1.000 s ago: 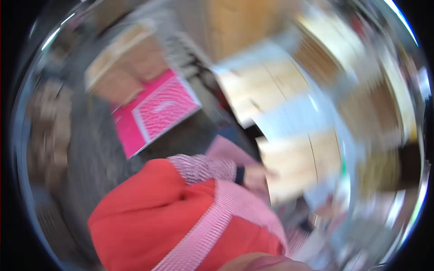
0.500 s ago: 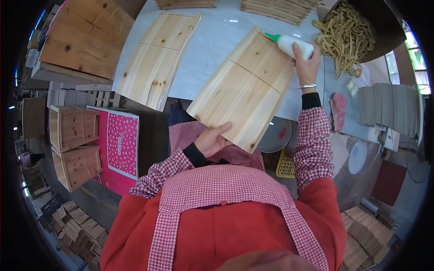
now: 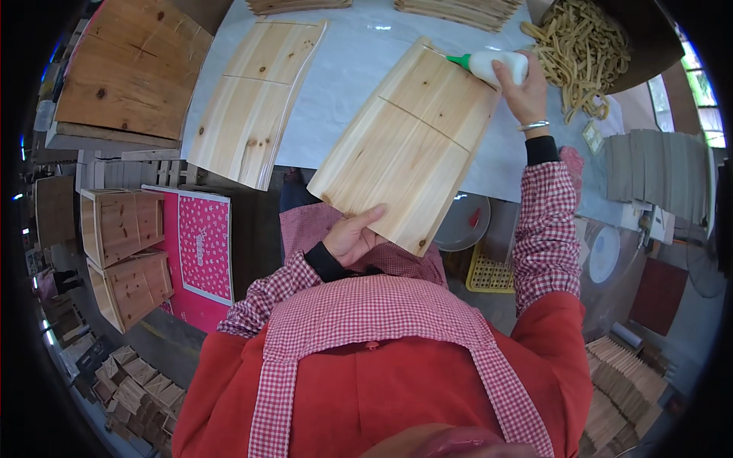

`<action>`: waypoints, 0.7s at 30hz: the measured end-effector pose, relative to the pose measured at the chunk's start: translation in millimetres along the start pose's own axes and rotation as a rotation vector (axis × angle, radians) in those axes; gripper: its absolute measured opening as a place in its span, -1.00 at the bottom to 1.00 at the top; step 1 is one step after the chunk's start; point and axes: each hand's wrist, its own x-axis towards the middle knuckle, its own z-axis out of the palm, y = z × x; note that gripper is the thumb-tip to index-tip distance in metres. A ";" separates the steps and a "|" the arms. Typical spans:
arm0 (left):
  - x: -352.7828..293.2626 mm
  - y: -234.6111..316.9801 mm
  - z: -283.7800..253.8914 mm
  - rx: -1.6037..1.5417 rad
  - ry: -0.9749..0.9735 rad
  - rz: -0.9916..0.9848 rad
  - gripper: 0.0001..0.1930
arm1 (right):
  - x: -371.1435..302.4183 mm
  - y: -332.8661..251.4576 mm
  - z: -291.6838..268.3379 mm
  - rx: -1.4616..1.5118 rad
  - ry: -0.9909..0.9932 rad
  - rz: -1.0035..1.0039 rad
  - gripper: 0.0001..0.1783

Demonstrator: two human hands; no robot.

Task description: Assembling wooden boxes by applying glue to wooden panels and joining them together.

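My left hand (image 3: 354, 237) grips the near edge of a pale pine panel (image 3: 405, 153), thumb on its top face and fingers underneath. The panel lies tilted, its far part over the table and its near end reaching past the table edge toward my apron. A groove runs across it in the far half. Wrapped in my right hand (image 3: 525, 91) is a white squeeze bottle (image 3: 489, 66) with a green nozzle, held almost on its side. The nozzle tip points left and is at the panel's far edge; I cannot tell whether it touches.
A similar pine panel, apparently stacked (image 3: 256, 99), lies left on the pale table (image 3: 343, 84). Wooden strips (image 3: 462, 14) are at the back. A bin of curled tan strips (image 3: 584, 57) stands at the far right, grey sheets (image 3: 660, 175) nearer. Wooden boxes (image 3: 126, 225) sit at left.
The bottle's nozzle has shifted a little to the right along the panel's far edge. My right forearm has swung outward, while my left hand keeps its hold. The whole view has shifted slightly.
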 end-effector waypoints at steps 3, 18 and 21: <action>1.2 0.8 1.0 -0.006 -0.016 -0.011 -0.48 | -10.8 8.4 -27.0 -0.062 0.002 -0.012 -0.51; 4.8 1.4 5.5 0.000 -0.030 -0.007 -0.49 | -83.7 -65.2 -28.5 0.369 -0.048 0.412 -0.49; 5.0 0.7 6.7 0.014 -0.074 -0.008 -0.46 | -97.3 -72.9 13.9 0.355 -0.028 0.221 -0.52</action>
